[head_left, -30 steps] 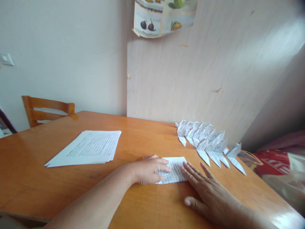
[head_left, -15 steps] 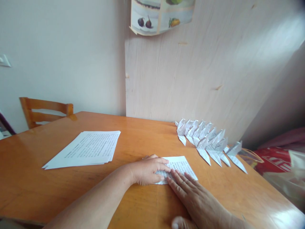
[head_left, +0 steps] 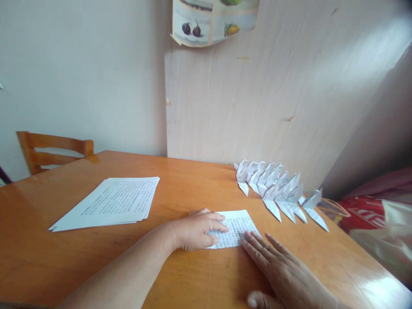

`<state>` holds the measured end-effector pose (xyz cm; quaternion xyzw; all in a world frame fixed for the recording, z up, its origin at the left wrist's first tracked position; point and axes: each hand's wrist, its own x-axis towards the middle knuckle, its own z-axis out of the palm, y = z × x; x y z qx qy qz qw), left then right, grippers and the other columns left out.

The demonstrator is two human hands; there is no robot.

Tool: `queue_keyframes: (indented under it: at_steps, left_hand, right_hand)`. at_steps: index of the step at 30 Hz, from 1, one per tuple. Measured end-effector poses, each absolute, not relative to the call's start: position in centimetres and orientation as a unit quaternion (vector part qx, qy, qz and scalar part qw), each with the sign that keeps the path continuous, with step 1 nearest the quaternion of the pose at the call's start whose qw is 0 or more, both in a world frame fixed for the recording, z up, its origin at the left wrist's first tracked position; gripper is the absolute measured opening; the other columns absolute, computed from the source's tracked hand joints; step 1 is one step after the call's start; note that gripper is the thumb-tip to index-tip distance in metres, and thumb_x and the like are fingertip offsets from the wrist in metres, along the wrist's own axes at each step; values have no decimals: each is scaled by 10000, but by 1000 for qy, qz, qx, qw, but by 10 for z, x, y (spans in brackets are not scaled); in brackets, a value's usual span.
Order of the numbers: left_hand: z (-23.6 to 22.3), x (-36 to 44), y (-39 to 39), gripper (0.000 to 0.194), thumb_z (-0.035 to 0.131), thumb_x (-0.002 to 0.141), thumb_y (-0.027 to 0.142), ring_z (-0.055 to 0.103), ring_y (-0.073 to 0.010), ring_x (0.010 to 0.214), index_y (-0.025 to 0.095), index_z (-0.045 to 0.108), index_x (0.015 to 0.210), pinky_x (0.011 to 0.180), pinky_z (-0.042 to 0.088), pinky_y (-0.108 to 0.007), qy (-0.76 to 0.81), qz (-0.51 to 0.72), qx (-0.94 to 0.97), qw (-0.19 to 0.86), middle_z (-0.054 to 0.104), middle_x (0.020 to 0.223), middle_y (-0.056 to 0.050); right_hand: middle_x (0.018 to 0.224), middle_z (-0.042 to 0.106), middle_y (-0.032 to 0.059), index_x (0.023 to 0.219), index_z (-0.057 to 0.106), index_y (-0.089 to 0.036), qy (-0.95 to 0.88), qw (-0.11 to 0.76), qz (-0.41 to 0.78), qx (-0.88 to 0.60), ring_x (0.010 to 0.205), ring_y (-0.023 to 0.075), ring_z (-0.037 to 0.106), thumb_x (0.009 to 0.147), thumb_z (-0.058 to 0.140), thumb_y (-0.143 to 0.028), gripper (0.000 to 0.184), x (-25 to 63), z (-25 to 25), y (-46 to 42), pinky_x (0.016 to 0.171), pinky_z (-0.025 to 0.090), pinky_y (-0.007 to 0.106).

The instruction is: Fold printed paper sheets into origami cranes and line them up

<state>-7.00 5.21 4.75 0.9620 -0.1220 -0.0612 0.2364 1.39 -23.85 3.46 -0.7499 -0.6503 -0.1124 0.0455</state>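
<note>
A printed sheet of paper (head_left: 236,225), looking folded to a smaller size, lies flat on the wooden table (head_left: 193,279) in front of me. My left hand (head_left: 201,229) rests across its left part with fingers spread, covering that edge. Flat at the near right corner of the paper are the fingertips of my right hand (head_left: 277,266); its fingers are stretched out and the thumb stands apart. Neither hand grips anything.
A stack of printed sheets (head_left: 112,199) lies on the left of the table. Several folded paper pieces (head_left: 273,184) stand in rows at the back right. Beyond are a wooden chair (head_left: 58,148), a red bag (head_left: 363,212) and a fruit poster (head_left: 215,21) on the wall.
My right hand has slid right along the paper, from near its middle to its right corner. My left hand stays on the left part. The view has shifted slightly.
</note>
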Motion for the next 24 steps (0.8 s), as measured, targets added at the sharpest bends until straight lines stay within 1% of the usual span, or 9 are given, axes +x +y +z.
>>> queue_keyframes:
  at_steps: [4,7,12,15,17,18,20,22,24]
  left_hand:
    - [48,-70,52,473,587,885,334,413,-284,1364,396,588,1353,1150,302,-460,-116,-66,961,240,413,1560,32]
    - [50,-71,51,474,594,879,331,410,-286,1366,389,592,1349,1148,305,-460,-115,-66,961,241,414,1560,29]
    - [51,-71,51,471,583,886,336,424,-286,1354,389,587,1354,1133,325,-454,-117,-66,961,240,408,1563,27]
    - [50,-71,51,469,584,886,341,424,-287,1357,389,589,1352,1134,325,-454,-114,-65,963,237,410,1562,26]
    - [49,-70,52,467,584,886,344,418,-285,1363,389,591,1350,1137,322,-456,-115,-64,963,237,409,1563,26]
    - [48,-70,52,467,585,885,346,413,-283,1368,389,591,1350,1138,320,-457,-118,-63,962,238,410,1563,25]
    - [47,-69,52,467,587,882,348,403,-282,1377,390,593,1347,1143,314,-462,-124,-59,961,240,413,1561,23]
    - [47,-69,52,471,590,879,346,403,-282,1379,389,594,1348,1145,312,-465,-126,-57,961,239,418,1558,20]
    - [47,-69,52,473,588,880,348,410,-283,1373,382,594,1352,1145,313,-463,-126,-56,962,237,423,1555,14]
  right_hand:
    - [1528,426,132,1584,228,-184,-637,46,-142,-756,1383,332,457,897,576,-626,889,19,33,-250,1155,368,480]
    - [1525,453,103,1576,274,-229,-616,49,-142,-773,1378,321,467,913,565,-598,812,23,31,-258,1156,364,485]
    - [1502,498,86,1545,361,-259,-596,38,-155,-787,1355,319,498,908,577,-581,746,28,32,-269,1123,410,496]
    - [1475,535,81,1488,466,-265,-582,27,-187,-791,1334,323,522,904,586,-569,669,33,31,-273,1103,433,511]
    - [1453,555,103,1414,562,-239,-573,15,-226,-787,1308,336,547,901,597,-554,603,37,30,-272,1069,465,524]
    - [1448,557,117,1380,595,-221,-569,11,-248,-784,1299,341,555,903,600,-535,571,38,29,-271,1053,480,526]
    - [1448,552,141,1358,611,-183,-567,10,-276,-776,1288,335,567,919,594,-467,523,39,27,-265,1035,504,508]
    - [1442,560,145,1378,587,-157,-575,17,-278,-769,1269,303,588,943,559,-366,483,36,24,-254,1021,528,462]
    - [1408,595,142,1356,597,-142,-587,27,-268,-763,1221,270,627,956,499,-260,428,31,21,-241,976,565,412]
